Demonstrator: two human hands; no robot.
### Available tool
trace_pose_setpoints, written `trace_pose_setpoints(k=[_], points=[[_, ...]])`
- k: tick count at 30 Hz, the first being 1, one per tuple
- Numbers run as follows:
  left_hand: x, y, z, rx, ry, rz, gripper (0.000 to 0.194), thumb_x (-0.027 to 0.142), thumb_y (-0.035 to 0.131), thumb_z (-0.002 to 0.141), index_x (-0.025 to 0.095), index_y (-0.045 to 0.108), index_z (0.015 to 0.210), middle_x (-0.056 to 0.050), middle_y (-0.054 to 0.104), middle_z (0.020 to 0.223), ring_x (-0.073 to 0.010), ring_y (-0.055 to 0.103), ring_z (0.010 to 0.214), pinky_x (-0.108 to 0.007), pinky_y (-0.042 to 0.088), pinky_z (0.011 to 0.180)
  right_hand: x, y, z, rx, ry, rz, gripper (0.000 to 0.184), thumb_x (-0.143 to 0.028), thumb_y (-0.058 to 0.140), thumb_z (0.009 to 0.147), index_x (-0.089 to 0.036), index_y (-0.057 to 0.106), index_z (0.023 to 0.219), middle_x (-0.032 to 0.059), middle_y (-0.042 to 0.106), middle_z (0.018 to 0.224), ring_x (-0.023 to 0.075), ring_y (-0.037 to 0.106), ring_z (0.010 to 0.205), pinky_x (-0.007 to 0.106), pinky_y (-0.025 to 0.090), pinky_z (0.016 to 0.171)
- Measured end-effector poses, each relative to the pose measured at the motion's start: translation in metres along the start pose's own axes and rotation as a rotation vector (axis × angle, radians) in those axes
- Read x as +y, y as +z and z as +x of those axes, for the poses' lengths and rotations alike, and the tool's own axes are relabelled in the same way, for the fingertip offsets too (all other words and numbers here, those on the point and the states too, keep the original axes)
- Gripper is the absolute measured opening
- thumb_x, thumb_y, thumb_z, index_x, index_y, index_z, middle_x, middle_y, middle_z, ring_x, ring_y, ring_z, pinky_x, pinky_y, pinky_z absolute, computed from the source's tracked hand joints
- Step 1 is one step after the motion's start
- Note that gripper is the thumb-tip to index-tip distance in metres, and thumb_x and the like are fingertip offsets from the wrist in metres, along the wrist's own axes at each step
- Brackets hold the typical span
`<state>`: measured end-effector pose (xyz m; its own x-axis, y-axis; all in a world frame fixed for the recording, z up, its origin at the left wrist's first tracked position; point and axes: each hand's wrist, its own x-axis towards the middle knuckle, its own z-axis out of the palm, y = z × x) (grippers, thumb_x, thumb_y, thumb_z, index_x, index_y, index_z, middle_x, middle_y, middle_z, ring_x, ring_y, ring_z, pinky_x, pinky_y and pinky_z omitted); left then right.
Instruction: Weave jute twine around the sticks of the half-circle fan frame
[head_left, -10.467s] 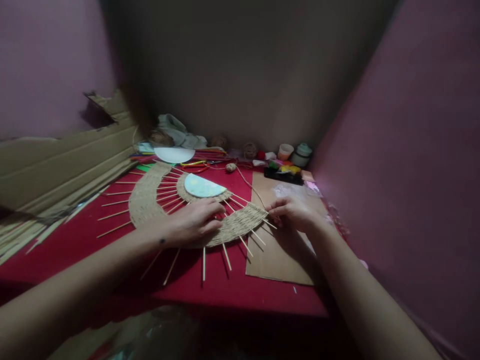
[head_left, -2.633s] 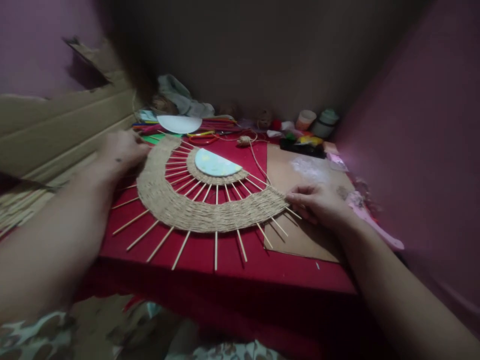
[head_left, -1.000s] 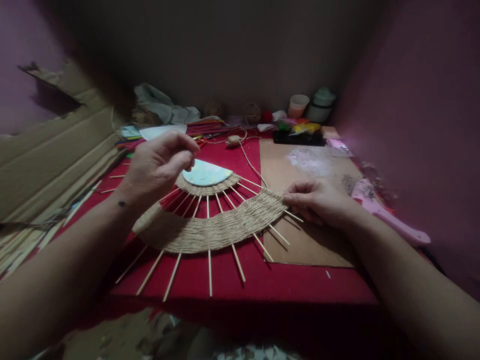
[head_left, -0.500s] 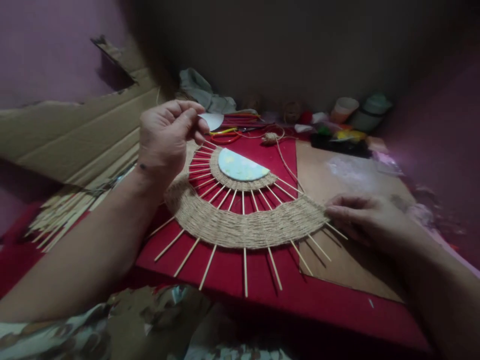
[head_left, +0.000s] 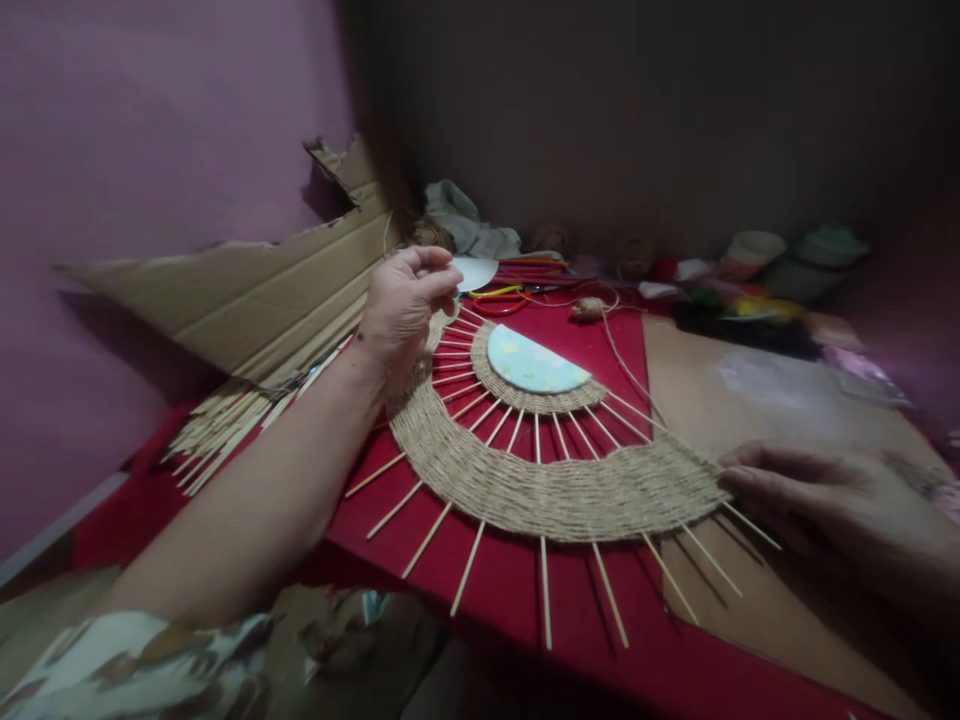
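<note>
A half-round woven piece (head_left: pixel 540 495) of thin sticks and tan twine fans out over the red cloth. At its centre sits a pale blue half-disc with yellow patches (head_left: pixel 536 362). My right hand (head_left: pixel 817 490) pinches the right end of the outer woven band between thumb and fingers. Above the piece's upper left end, my left hand (head_left: pixel 409 295) is closed, fingertips together. A white, rounded flat piece (head_left: pixel 476 273) shows right at those fingertips; whether they grip it or it lies behind them I cannot tell. Twine (head_left: pixel 630 375) runs from a small bundle (head_left: pixel 589 309) to the band's right end.
Scissors with yellow and red handles (head_left: pixel 499 298) lie behind the piece. Loose sticks (head_left: pixel 217 430) are at the left, under leaning cardboard (head_left: pixel 247 310). A brown board (head_left: pixel 750 380) lies at the right; a cup (head_left: pixel 752 252) stands at the back.
The camera view has shifted, so everything appears farther right and lower. Both hands keep nearly the same positions against the woven piece.
</note>
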<state>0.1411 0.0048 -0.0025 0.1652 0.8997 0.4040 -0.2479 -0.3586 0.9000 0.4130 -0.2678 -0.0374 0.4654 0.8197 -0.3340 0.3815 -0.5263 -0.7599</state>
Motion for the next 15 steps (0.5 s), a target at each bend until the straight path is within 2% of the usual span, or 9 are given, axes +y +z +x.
trace_pose_setpoints(k=[3, 5, 11, 15], points=[[0.001, 0.002, -0.003, -0.006, -0.024, 0.025, 0.015, 0.007, 0.062, 0.064, 0.016, 0.055, 0.075, 0.002, 0.052, 0.065, -0.0077, 0.048, 0.051, -0.023, 0.040, 0.044, -0.020, 0.003, -0.012, -0.047, 0.081, 0.111, 0.040, -0.060, 0.066, 0.064, -0.020, 0.061, 0.070, -0.0029, 0.041, 0.041, 0.0054, 0.027, 0.035, 0.017, 0.016, 0.034], [0.003, 0.002, -0.006, -0.021, -0.054, 0.029, 0.014, 0.005, 0.060, 0.065, 0.015, 0.055, 0.073, 0.002, 0.050, 0.064, -0.0076, 0.047, 0.050, -0.024, 0.040, 0.045, -0.025, 0.004, -0.015, -0.047, 0.078, 0.157, 0.034, -0.052, 0.068, 0.067, -0.019, 0.061, 0.070, -0.0034, 0.042, 0.043, 0.0043, 0.027, 0.036, 0.016, 0.017, 0.035], [0.003, 0.000, -0.004, -0.056, -0.091, 0.036, 0.014, 0.005, 0.063, 0.061, 0.014, 0.056, 0.070, 0.001, 0.051, 0.062, -0.0080, 0.048, 0.049, -0.023, 0.039, 0.043, -0.025, 0.002, -0.012, -0.112, 0.086, 0.208, 0.028, -0.045, 0.070, 0.067, -0.018, 0.062, 0.074, -0.0047, 0.042, 0.043, 0.0036, 0.029, 0.035, 0.016, 0.018, 0.033], [0.001, -0.010, 0.005, 0.020, -0.100, 0.088, 0.016, 0.006, 0.062, 0.060, 0.016, 0.054, 0.068, 0.003, 0.050, 0.059, -0.0078, 0.047, 0.048, -0.021, 0.039, 0.041, -0.019, 0.001, -0.009, -0.117, 0.103, 0.217, 0.031, -0.048, 0.069, 0.069, -0.018, 0.062, 0.075, -0.0043, 0.042, 0.044, 0.0030, 0.029, 0.035, 0.015, 0.019, 0.032]])
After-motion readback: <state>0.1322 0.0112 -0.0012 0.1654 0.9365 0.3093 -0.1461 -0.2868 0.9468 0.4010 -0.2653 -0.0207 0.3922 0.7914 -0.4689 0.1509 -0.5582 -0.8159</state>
